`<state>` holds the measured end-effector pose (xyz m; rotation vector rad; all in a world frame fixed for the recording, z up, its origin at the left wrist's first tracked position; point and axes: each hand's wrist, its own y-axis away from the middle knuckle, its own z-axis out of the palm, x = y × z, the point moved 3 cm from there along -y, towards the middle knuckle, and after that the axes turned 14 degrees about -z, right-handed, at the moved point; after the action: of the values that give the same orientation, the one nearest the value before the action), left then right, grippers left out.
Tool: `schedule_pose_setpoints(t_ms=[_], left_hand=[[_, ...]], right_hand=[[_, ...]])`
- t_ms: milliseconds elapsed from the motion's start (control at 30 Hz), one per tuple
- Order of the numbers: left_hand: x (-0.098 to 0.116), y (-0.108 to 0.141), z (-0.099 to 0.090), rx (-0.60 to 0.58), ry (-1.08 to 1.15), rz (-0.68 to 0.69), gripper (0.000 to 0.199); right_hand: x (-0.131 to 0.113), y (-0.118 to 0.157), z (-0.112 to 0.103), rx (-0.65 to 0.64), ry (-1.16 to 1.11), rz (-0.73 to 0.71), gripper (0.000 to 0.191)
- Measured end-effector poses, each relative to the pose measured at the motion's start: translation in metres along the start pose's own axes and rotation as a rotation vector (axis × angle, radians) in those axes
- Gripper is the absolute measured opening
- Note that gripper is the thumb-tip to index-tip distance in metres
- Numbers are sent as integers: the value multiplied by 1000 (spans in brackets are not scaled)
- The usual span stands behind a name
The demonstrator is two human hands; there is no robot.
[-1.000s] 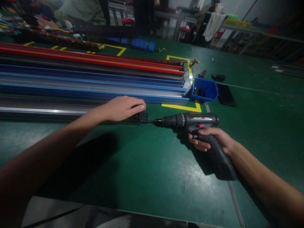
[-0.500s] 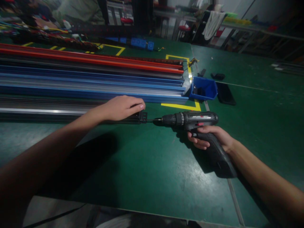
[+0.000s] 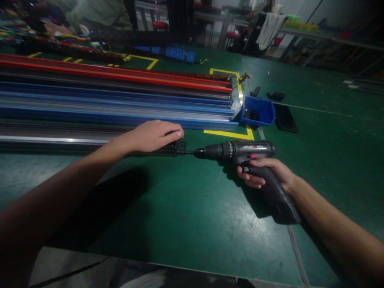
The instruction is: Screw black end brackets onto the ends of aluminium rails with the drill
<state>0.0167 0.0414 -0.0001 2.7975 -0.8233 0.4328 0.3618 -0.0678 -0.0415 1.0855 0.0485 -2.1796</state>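
My right hand (image 3: 264,174) is wrapped around the grip of a black cordless drill (image 3: 252,149) that points left. Its long thin bit (image 3: 189,151) reaches the black end piece (image 3: 182,147) on a long black profile (image 3: 60,140). Whether the tip sits in a screw is too small to tell. My left hand (image 3: 157,136) is closed over the end of that profile from above, fingers curled on its far side. The profile lies on the green table (image 3: 192,208).
Long blue profiles (image 3: 120,108) and red profiles (image 3: 120,72) lie behind the black one. A blue bin (image 3: 264,114) with dark parts stands beyond the drill, beside a flat black object (image 3: 285,118). Coloured wires (image 3: 75,44) lie at the back left, near another person (image 3: 99,14).
Almost nothing differs. Both hands, the drill and the profile stay in place; the drill's handle end has shifted very slightly.
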Motion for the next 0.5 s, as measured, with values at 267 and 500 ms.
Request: schedule_pose_setpoints(t_ms=[267,500], left_hand=[[0,0,0,6,3,3,50],[-1,0,1,15,-8,-12,50]], right_hand=[[0,0,-3,9,9,7,28],[-2,0,1,9,28,9,27]])
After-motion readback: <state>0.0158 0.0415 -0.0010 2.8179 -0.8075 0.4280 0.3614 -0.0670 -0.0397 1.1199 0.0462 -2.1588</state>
